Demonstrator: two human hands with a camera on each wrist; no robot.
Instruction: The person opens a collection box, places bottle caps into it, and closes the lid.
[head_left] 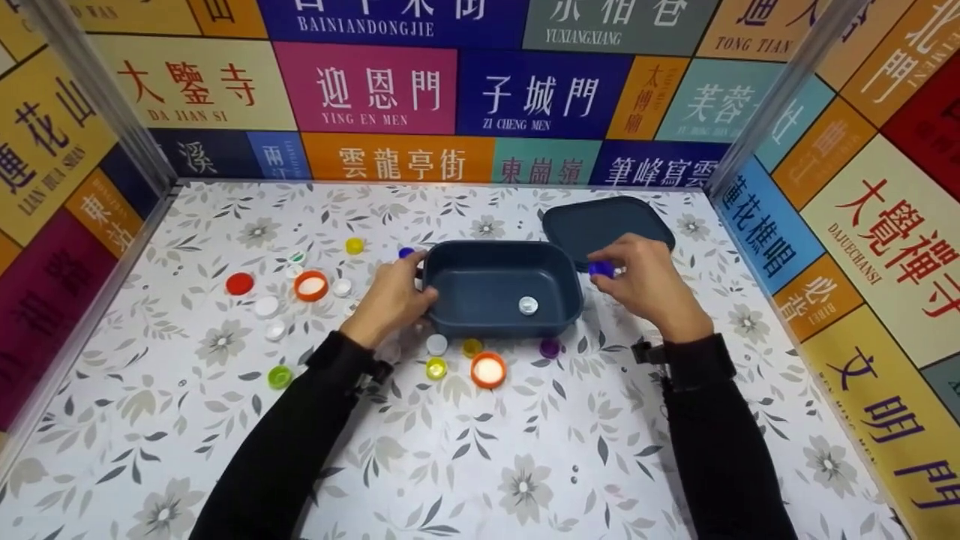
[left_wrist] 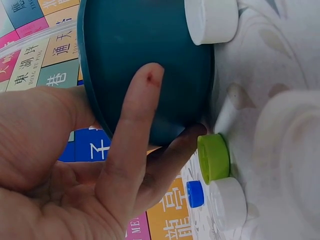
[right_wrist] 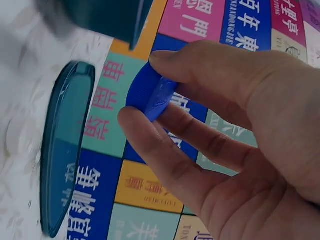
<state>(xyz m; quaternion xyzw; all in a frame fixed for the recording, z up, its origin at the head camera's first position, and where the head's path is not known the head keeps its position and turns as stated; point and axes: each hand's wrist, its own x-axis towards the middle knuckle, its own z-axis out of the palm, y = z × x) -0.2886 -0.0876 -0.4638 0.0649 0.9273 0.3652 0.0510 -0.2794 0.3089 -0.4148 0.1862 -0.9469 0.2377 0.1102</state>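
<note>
A dark blue-green plastic box stands lidless on the table, with one clear-white bottle cap inside. At its left end my left hand holds the wall. In the left wrist view, fingers lie along the outside of the box while the thumb reaches over the rim. Just off the right end, my right hand pinches a blue bottle cap between thumb and fingertips. The right wrist view shows this blue cap tilted, with its ridged side visible.
Behind the right hand lies the box's lid. Left of the box are scattered caps, including a red one, an orange-rimmed one and a green one. In front sit another orange-rimmed cap and a purple one. Printed panels wall the table.
</note>
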